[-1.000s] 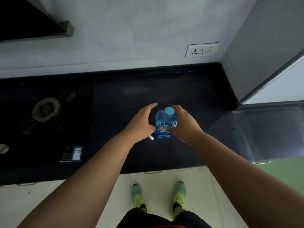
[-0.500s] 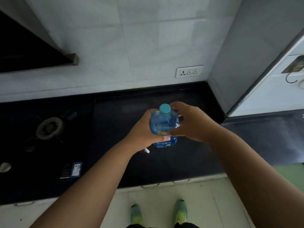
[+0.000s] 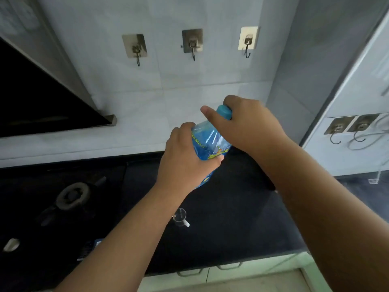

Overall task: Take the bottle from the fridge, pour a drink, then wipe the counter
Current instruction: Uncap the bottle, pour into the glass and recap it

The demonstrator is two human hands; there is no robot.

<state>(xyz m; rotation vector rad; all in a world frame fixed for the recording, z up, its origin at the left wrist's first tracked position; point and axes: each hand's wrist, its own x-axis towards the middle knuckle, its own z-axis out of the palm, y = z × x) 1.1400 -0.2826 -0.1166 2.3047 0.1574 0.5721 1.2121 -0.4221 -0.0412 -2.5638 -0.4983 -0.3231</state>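
Up goes the see-through blue plastic bottle [image 3: 210, 142]; half a second ago it sat lower, nearer the black stone counter [image 3: 231, 218], and now I see it held high and tipped, with its top leaning to the right; the view has lifted too, so three metal wall hooks [image 3: 192, 44] show on the pale tiles. My left hand [image 3: 185, 163] grips the bottle round its middle, fingers and thumb curled tight over the bright label; my right hand [image 3: 246, 123] is curled over the light blue cap [image 3: 224, 111], with one finger sticking out to the left; I think this is the step of twisting the cap off, so the drink can be poured.

Down on the counter, right below my left arm, stands a small clear glass cup [image 3: 180, 217] with a white bit on its side; it is well apart from the bottle; a round gas burner [image 3: 72, 197] sits off to the left.

To do this well I would hold the body firm but not squeeze hard, since thin plastic can squirt when the cap lets go; I would stand the bottle straight up first, turn only the cap, keep hold of it, then bring the mouth over the little cup before tipping.
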